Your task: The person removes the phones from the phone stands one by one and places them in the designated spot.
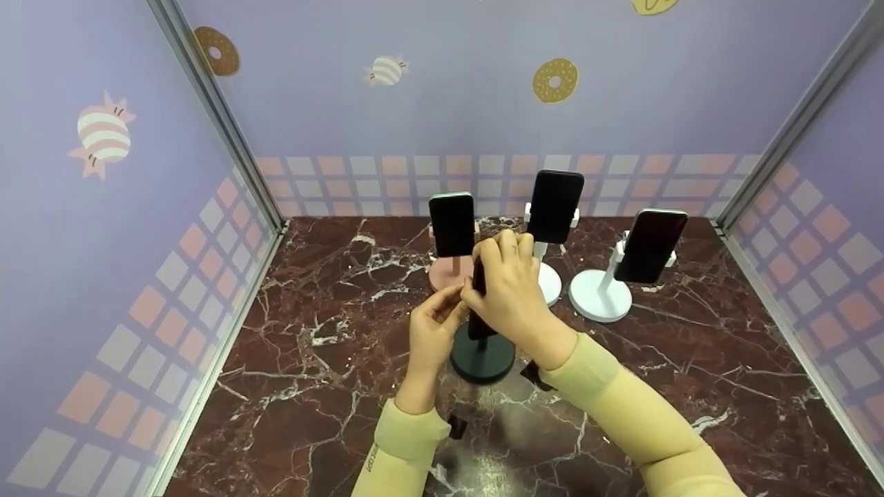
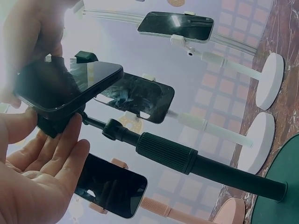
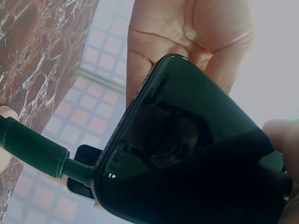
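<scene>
A dark green phone stand point(image 1: 483, 362) stands upright on the table in front of me, its ribbed post clear in the left wrist view. At its top is a black smartphone point(image 2: 70, 91), screen outward, with the dark green clamp point(image 2: 85, 57) behind it. My right hand point(image 1: 510, 293) grips the phone from above, fingers over the far side and thumb toward the left. My left hand point(image 1: 434, 335) pinches the clamp's end at the phone's left edge, thumb and fingertips close together. In the right wrist view the phone's screen point(image 3: 173, 140) hides most of the clamp.
Behind stand a pink stand point(image 1: 442, 273) with a phone point(image 1: 453, 224), a white stand point(image 1: 550, 284) with a phone point(image 1: 555, 207), and another white stand point(image 1: 599, 297) with a tilted phone point(image 1: 650, 246). Patterned panels point(image 1: 469, 117) enclose the dark red marbled table point(image 1: 311, 386).
</scene>
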Demonstrator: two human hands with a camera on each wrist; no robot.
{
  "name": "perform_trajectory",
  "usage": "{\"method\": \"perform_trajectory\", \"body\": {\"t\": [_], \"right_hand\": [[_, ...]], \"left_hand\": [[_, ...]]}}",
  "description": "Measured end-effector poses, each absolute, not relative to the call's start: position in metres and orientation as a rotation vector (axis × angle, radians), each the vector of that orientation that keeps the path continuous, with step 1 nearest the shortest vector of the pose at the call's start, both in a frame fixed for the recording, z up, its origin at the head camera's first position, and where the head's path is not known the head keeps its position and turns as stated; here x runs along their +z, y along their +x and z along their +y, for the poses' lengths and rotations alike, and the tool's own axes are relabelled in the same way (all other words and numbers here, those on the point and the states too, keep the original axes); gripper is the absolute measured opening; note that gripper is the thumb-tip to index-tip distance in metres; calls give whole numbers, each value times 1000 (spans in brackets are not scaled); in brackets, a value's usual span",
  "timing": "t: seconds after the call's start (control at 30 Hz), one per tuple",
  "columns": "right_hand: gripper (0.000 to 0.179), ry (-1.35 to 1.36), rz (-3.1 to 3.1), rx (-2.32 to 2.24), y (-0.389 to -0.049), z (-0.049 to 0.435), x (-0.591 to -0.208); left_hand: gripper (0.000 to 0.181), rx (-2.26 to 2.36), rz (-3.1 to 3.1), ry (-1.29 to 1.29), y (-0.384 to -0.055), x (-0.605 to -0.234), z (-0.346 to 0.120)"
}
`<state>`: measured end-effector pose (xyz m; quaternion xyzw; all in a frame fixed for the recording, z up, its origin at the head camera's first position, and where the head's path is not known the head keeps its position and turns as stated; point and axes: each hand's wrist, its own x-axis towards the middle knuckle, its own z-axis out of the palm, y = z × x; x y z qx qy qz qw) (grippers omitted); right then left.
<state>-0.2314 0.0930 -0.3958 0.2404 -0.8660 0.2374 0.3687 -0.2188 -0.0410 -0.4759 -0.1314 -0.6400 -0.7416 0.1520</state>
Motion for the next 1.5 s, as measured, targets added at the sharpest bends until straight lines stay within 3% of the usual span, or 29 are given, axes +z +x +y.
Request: {"method": "perform_trajectory", "body": {"t": [1.5], "right_hand": [[36, 632, -2162, 616, -227, 88, -384]], "left_hand": [[30, -2149, -1828, -319, -220, -476, -41]]}}
